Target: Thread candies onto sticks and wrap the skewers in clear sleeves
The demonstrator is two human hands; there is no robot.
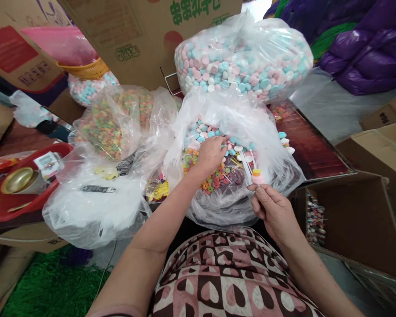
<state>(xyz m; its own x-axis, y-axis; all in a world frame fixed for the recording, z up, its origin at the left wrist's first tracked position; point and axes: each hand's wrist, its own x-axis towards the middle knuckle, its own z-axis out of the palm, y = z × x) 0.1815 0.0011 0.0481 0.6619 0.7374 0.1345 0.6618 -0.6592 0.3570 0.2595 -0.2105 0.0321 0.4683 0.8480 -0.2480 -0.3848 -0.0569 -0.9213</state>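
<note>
My right hand (270,204) pinches a candy skewer (258,177), held upright, with a pink piece below a yellow-orange one. Just behind it, several thin white sticks (247,162) stand out by the plastic. My left hand (211,153) reaches into an open clear plastic bag (185,127), its fingers curled at the edge of the candy pile; whatever its fingertips hold is hidden. Pink, blue and white candies (204,128) fill the far part of that bag. Nearer to me lie coloured ring gummies (208,185), partly under my left forearm.
A big tied bag of pastel candies (244,66) stands behind. To the left are a bag of ring gummies (108,123), a white plastic bag (95,207) and a red basin (57,154). An open carton (353,220) with wrapped sweets is at right.
</note>
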